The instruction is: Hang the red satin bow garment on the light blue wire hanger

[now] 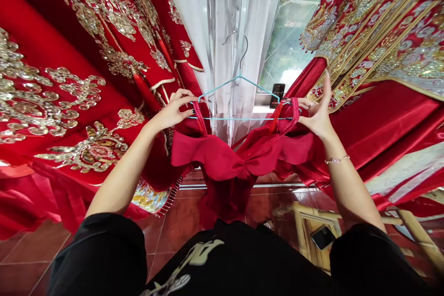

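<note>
A red dress [225, 159] with a ruffled neckline hangs in front of me by its straps from a light blue hanger [222, 84]. The hanger's metal hook points up and holds onto nothing visible. At the hanger's left end, my left hand [176, 108] pinches it where the dress's left strap [200, 118] sits. My right hand [317, 111] pinches the hanger's right end with the right strap [294, 115], its index finger stretched upward. Below the ruffle, the rest of the dress drops toward the floor.
Red embroidered garments [114, 51] crowd the left, and others with gold beading [378, 41] the right. White curtains [222, 14] and a window [294, 18] are ahead; a phone [277, 95] stands by the sill. Another phone [323, 237] lies on a wooden stool [300, 226].
</note>
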Motion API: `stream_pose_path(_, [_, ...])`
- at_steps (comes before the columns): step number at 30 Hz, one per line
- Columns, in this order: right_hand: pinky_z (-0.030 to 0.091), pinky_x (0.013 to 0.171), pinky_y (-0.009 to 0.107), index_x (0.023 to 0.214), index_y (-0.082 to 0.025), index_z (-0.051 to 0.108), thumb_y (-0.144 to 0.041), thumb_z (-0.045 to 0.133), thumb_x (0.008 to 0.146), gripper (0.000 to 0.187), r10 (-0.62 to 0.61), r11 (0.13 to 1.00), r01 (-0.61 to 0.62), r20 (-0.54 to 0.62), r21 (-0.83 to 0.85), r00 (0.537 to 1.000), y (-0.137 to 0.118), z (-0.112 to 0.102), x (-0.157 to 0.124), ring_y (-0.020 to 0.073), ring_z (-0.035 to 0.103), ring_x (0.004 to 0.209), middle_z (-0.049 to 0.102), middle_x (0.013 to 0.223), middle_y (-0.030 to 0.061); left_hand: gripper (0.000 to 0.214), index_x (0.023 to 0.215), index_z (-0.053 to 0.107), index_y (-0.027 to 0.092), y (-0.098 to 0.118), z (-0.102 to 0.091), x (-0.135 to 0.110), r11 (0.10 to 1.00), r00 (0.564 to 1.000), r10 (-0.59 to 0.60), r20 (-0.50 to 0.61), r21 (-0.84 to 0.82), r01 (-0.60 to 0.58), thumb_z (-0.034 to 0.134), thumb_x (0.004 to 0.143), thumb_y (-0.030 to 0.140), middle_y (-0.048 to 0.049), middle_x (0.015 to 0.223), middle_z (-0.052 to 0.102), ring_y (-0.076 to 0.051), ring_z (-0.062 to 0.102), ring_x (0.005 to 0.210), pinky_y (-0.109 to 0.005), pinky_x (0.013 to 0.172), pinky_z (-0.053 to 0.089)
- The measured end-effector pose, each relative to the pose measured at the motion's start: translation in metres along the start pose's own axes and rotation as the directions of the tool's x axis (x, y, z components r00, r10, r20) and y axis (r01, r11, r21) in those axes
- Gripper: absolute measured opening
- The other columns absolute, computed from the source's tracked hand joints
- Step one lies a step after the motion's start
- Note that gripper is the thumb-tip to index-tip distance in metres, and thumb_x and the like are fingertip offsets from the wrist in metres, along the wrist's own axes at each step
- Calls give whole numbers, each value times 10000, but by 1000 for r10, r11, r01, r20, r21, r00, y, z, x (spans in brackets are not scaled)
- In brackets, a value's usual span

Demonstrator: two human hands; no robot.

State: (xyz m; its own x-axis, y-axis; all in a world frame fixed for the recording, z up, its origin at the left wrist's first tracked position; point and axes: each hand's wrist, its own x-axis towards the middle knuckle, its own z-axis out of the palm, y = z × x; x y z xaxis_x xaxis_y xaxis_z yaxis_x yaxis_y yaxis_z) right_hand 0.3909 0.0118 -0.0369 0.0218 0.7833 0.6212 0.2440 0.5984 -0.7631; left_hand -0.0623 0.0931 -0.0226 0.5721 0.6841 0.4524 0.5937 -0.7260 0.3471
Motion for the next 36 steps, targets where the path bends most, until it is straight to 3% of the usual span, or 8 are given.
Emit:
stream_pose_path(8, [574, 981, 371, 1477, -300, 455, -422, 852, 700, 881, -63, 968, 138, 331, -209, 941, -12, 0, 31, 173, 702, 1021, 684, 1183, 29, 476, 1346, 581, 225, 10, 4, -12, 999, 992, 30, -125, 19, -28, 583, 878, 312, -120, 1376, 461, -311, 420, 1329, -560, 1200, 254])
stream_pose_path(12, [515, 1034, 395, 1357, -281, 608, -244, 755, 783, 593, -146, 892, 199, 158, -407, 977, -15, -18, 21, 190, 651, 1068, 651, 1197, 57, 514, 1412, 523, 266, 26, 7, -37, 994, 962, 29, -270, 112, 1, 560, 905, 337, -123, 1436, 430, -317, 392, 1360, -531, 1202, 270])
stream_pose_path(15, [553, 904, 359, 1220, -265, 691, -176, 660, 809, 421, -162, 912, 174, 62, -372, 985, -10, -24, 1, 162, 646, 942, 637, 1192, 67, 419, 1350, 575, 258, 37, 8, -68, 978, 949, 25, -315, 205, 42, 494, 959, 385, -120, 1322, 530, -305, 472, 1283, -505, 1151, 336])
stream_pose_path(18, [574, 768, 343, 1083, -240, 732, -148, 598, 783, 341, -87, 920, 149, 183, -364, 979, 2, -21, -16, 152, 643, 824, 657, 1200, 71, 381, 1236, 649, 245, 43, 5, -94, 965, 980, 17, -199, 260, 37, 395, 1009, 417, -107, 1193, 620, -268, 588, 1139, -425, 1020, 444])
stream_pose_path(21, [585, 770, 365, 1175, -240, 704, -100, 532, 747, 481, 8, 876, 200, 428, -438, 904, 15, -10, -18, 180, 681, 877, 626, 1362, 87, 433, 1164, 678, 250, 50, -1, -103, 964, 998, -38, 56, 264, 22, 348, 1024, 493, -86, 1243, 645, -250, 651, 1057, -355, 881, 496])
stream_pose_path(26, [560, 819, 336, 1182, -222, 685, -58, 481, 740, 514, 270, 577, 380, 608, -723, 747, 30, -2, 12, 235, 670, 1133, 661, 1346, 74, 477, 819, 642, 199, 54, -23, -89, 995, 880, -61, 471, 94, 19, 398, 995, 569, -48, 836, 681, -187, 653, 738, -263, 674, 473])
stream_pose_path(30, [498, 690, 298, 966, -200, 682, -91, 472, 779, 302, 334, 349, 499, 603, -793, 724, 36, -20, 39, 198, 690, 865, 718, 1121, 86, 446, 700, 598, 202, 39, -56, -69, 999, 851, -25, 524, 31, 11, 479, 963, 542, -30, 695, 653, -163, 604, 628, -264, 633, 451])
stream_pose_path(36, [382, 573, 306, 928, -193, 669, -182, 438, 858, 242, 163, 225, 564, 602, -794, 782, 40, -44, 57, 206, 643, 818, 702, 1069, 114, 400, 709, 652, 206, 7, -89, -19, 978, 850, -31, 526, 192, -83, 606, 890, 559, -49, 735, 677, -181, 618, 671, -304, 706, 481])
